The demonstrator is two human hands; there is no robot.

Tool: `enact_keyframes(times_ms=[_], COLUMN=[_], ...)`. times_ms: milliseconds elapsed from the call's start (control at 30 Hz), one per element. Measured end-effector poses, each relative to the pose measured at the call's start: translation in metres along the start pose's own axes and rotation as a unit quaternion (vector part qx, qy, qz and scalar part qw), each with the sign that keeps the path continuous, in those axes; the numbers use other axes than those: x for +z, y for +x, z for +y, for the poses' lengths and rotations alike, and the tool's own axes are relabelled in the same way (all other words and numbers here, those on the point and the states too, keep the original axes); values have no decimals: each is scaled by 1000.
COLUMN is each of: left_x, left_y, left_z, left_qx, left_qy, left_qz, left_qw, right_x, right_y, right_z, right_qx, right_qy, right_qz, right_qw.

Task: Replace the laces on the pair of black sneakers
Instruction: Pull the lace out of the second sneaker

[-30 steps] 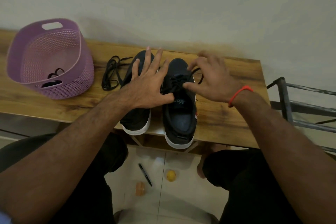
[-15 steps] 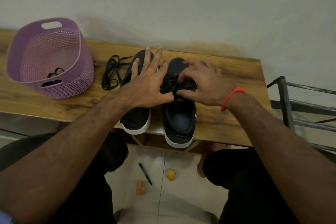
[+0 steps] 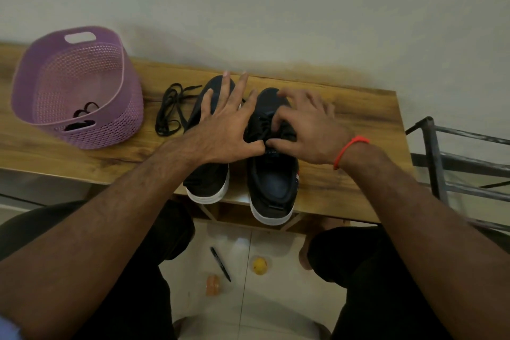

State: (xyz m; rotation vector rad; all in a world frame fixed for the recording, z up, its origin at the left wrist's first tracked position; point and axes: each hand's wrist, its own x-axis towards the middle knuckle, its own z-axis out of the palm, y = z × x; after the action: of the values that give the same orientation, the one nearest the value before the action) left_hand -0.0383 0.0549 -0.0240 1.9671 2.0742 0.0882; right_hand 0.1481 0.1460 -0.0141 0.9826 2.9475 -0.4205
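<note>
On wooden bench (image 3: 345,174), right hand (image 3: 306,130) pinches right sneaker's laces (image 3: 262,127); left hand (image 3: 229,130) spread.

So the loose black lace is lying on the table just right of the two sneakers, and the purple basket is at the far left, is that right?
Not quite. In the head view the loose black lace lies on the table just left of the two sneakers, between them and the purple basket, which is indeed at the far left.

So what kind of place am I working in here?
Probably a home entryway or shoe corner: a low wooden bench against a plain wall, a metal rack beside it, tiled floor underfoot, and a purple basket.
</note>
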Motion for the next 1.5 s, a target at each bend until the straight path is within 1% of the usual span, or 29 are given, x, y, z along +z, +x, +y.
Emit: enact_keyframes(times_ms=[67,133,167,233,267,300,333,367,433,500,567,667,700,733,800,833,867,900,933,967,1100,1167,1267,1367,1500], left_x=[-1,-1,0,0,0,1,1,1,1,0,0,0,0,0,0,0,0,0,0,-1,-1,0,1,-4,-6], left_y=[0,0,0,0,0,1,1,1,1,0,0,0,0,0,0,0,0,0,0,0,-1,-2,-3,-3,-5], left_z=[0,0,0,0,0,0,0,1,1,0,0,0,1,0,0,0,0,0,1,1,4,6,8,9,7], left_qx=[0,-1,-2,-1,-1,-1,-1,-1,0,1,0,-1,0,1,-1,-3,-4,-4,-4,-5,3,8,10,5,-10], left_qy=[-2,-2,0,1,1,1,1,1,-1,-5,-5,-4,-4,-3,-5,-6,-7,-7,-6,-5,-13,-11,-9,-1,20], left_qz=[0,0,1,2,2,1,1,0,-1,-2,-4,-4,-2,0,1,-1,-2,-4,-4,-5,8,23,32,17,-19], left_qw=[1000,1000,1000,1000,1000,1000,1000,1000,1000,1000,1000,1000,1000,1000,1000,1000,1000,1000,1000,1000,1000,1000,999,1000,1000], right_x=[4,-2,-8,-20,-22,-21,-19,-15,-9,-1,3,3,-1,-5,-19,-23,-25,-24,-22,-18,-4,0,0,-10,-19], right_y=[3,4,6,8,8,8,7,6,3,2,1,2,4,5,7,7,6,4,2,0,5,7,7,6,2], right_z=[-3,2,7,20,26,31,32,29,15,2,-8,-7,-3,2,15,23,30,34,36,34,11,5,5,16,28], right_qx=[-22,-11,10,74,108,134,147,145,93,26,-1,-7,5,29,108,153,200,243,268,265,157,134,151,177,182], right_qy=[-9,37,75,141,156,153,140,122,74,14,-21,-2,22,53,106,111,104,86,68,53,38,24,54,81,98], right_qz=[3,40,81,165,191,201,190,162,90,38,16,20,34,67,166,197,199,170,131,98,1,-23,-49,-77,-125], right_qw=[1000,998,994,973,963,958,961,968,989,999,1000,1000,999,996,974,962,954,951,952,958,987,990,986,978,970])
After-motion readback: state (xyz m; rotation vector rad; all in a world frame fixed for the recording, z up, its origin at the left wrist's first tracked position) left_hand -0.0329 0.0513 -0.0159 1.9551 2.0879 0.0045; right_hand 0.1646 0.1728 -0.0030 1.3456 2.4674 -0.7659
